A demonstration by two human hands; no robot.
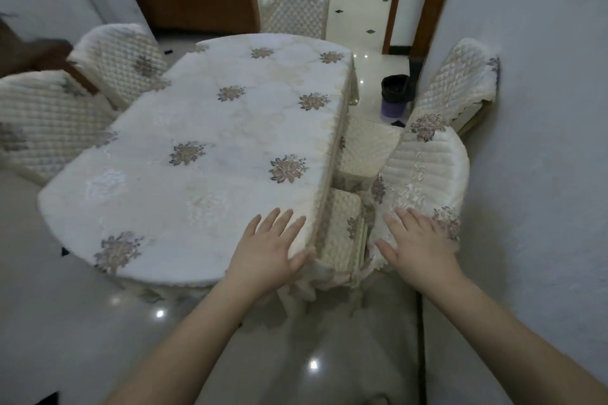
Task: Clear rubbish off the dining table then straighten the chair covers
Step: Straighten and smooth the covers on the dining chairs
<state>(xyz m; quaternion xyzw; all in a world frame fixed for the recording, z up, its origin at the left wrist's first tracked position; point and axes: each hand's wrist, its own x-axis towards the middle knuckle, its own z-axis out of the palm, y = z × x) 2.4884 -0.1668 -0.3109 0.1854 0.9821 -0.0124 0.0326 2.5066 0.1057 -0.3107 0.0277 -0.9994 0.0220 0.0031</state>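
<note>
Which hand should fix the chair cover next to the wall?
The right hand, probably. It already lies flat on that chair cover, while the left hand rests on the table corner.

Both bare forearms reached forward from the bottom of the view, the left one angled up from the lower left and the right one from the lower right corner, well apart from each other. The left hand [268, 248] lay palm down with its 4 fingers straight and slightly spread and its thumb stretched out to the right. The right hand [419, 245] was also palm down and flat, fingers extended and a little blurred, with its thumb pointing left toward the other hand.
</note>
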